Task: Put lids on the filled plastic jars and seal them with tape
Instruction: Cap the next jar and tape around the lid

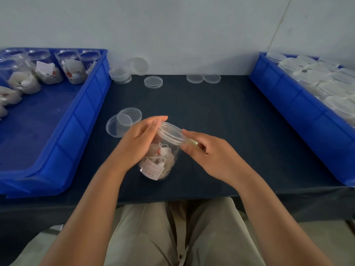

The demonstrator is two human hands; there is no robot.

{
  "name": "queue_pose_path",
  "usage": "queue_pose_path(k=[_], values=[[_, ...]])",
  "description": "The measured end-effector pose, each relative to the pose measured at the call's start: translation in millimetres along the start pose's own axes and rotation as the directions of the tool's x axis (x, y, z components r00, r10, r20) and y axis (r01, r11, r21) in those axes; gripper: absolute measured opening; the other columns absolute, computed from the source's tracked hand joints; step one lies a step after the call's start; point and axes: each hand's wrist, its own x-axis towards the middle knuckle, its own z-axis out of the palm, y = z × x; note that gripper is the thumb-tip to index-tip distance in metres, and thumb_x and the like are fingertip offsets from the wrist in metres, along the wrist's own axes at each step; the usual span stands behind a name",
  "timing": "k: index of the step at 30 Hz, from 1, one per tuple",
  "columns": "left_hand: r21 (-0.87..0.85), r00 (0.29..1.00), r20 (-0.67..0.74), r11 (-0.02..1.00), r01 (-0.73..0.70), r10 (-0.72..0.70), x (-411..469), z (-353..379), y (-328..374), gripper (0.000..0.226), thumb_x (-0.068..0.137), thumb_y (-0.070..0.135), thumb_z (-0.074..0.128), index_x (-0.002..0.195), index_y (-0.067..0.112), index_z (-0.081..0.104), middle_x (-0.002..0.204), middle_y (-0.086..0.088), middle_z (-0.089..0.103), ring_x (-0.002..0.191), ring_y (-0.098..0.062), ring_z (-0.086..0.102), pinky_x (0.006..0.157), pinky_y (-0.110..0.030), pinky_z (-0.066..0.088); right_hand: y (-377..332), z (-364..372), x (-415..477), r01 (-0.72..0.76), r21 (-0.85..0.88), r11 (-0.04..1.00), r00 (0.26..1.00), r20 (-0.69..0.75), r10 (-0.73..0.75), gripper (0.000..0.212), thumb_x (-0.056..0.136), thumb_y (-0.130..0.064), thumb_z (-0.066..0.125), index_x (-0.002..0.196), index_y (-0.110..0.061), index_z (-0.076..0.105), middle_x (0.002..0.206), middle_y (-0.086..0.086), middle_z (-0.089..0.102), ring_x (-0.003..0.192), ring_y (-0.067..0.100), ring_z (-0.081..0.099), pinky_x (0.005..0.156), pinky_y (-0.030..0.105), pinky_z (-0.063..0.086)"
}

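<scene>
A clear plastic jar point(159, 164) filled with tea bags stands tilted on the dark table point(230, 121), a clear lid point(172, 133) on its mouth. My left hand point(139, 140) wraps the jar's upper left side, fingers reaching over the lid's edge. My right hand point(206, 150) pinches a strip of pale tape point(192, 141) against the lid's right rim. Two loose lids point(123, 123) lie overlapping just left of the jar.
A blue bin point(80, 116) on the left holds several open filled jars point(48, 68). A blue bin point(299, 104) on the right holds several lidded jars point(326, 81). Loose lids point(153, 81) lie along the table's back edge by the wall.
</scene>
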Motion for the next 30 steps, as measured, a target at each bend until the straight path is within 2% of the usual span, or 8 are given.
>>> queue_pose_path(k=[4,10,14,16,19,23,26,30], values=[[0.22,0.996,-0.095,0.975,0.027,-0.006,-10.7,24.0,6.5,0.091,0.065,0.089,0.064,0.141,0.041,0.05,0.119,0.025,0.06,0.112,0.004,0.061,0.087,-0.017,0.05,-6.6,5.8,-6.2,0.007,-0.009,1.0,1.0,-0.024,-0.007,0.062,0.1,-0.07,0.043,0.156,-0.045,0.045,0.138,-0.022,0.065,0.114,-0.005,0.062,0.081,0.007,0.042],[0.406,0.94,-0.312,0.914,0.001,0.138,-16.8,43.2,6.3,0.086,0.082,0.091,0.046,0.151,0.039,0.042,0.139,0.016,0.06,0.12,0.001,0.057,0.098,-0.034,0.055,-14.7,11.4,-10.3,-0.014,-0.052,0.999,0.996,-0.086,0.01,0.049,0.105,-0.06,0.045,0.15,-0.043,0.052,0.097,-0.021,0.067,0.075,-0.007,0.058,0.06,0.008,0.039],[0.398,0.917,-0.383,0.916,0.058,0.108,-16.1,55.4,11.7,0.092,0.067,0.103,0.049,0.137,0.044,0.043,0.115,0.027,0.058,0.101,0.003,0.058,0.082,-0.027,0.051,-16.1,18.7,-8.6,-0.062,-0.07,0.996,0.995,-0.089,0.055,0.045,0.108,-0.049,0.049,0.152,-0.04,0.049,0.086,-0.015,0.065,0.069,0.0,0.06,0.052,0.011,0.04],[0.333,0.902,-0.426,0.939,0.085,0.069,-10.6,52.3,11.2,0.075,0.07,0.096,0.056,0.128,0.049,0.048,0.104,0.032,0.059,0.096,0.008,0.06,0.08,-0.024,0.052,-14.8,20.0,-6.6,-0.077,-0.002,0.997,0.995,-0.064,0.077,0.052,0.105,-0.058,0.049,0.152,-0.038,0.043,0.09,-0.018,0.063,0.072,0.0,0.059,0.052,0.011,0.04],[0.296,0.928,-0.366,0.954,0.042,0.072,-3.1,39.4,5.8,0.051,0.079,0.076,0.06,0.124,0.052,0.052,0.106,0.038,0.062,0.099,0.013,0.061,0.078,-0.019,0.05,-10.2,18.1,-4.9,-0.09,0.048,0.995,0.996,-0.004,0.09,0.056,0.097,-0.071,0.048,0.142,-0.043,0.03,0.079,-0.014,0.059,0.067,0.004,0.062,0.051,0.018,0.049],[0.214,0.961,-0.258,0.976,-0.043,0.099,0.3,23.4,6.4,0.038,0.083,0.064,0.058,0.118,0.049,0.062,0.113,0.038,0.063,0.097,0.01,0.063,0.074,-0.005,0.043,-4.7,11.1,-4.9,-0.022,0.021,1.0,0.996,0.092,0.02,0.041,0.09,-0.082,0.034,0.115,-0.049,0.04,0.088,0.001,0.07,0.075,0.021,0.068,0.063,0.044,0.061],[0.135,0.977,-0.206,0.991,-0.02,0.047,4.6,16.6,8.1,0.031,0.08,0.065,0.06,0.103,0.045,0.064,0.092,0.027,0.068,0.072,0.001,0.064,0.065,-0.007,0.044,-6.3,6.7,0.2,0.051,0.008,0.999,0.992,0.113,-0.051,0.029,0.096,-0.075,0.035,0.106,-0.055,0.054,0.096,-0.013,0.069,0.09,0.007,0.066,0.069,0.027,0.056],[0.183,0.984,-0.167,0.983,-0.032,0.064,8.3,17.0,7.1,0.06,0.064,0.08,0.075,0.106,0.043,0.056,0.098,0.022,0.068,0.085,-0.003,0.069,0.073,-0.021,0.056,-16.3,13.7,3.8,0.064,-0.036,0.997,0.998,0.03,-0.063,0.027,0.108,-0.052,0.041,0.095,-0.045,0.064,0.081,-0.008,0.067,0.083,0.007,0.062,0.066,0.027,0.05]])
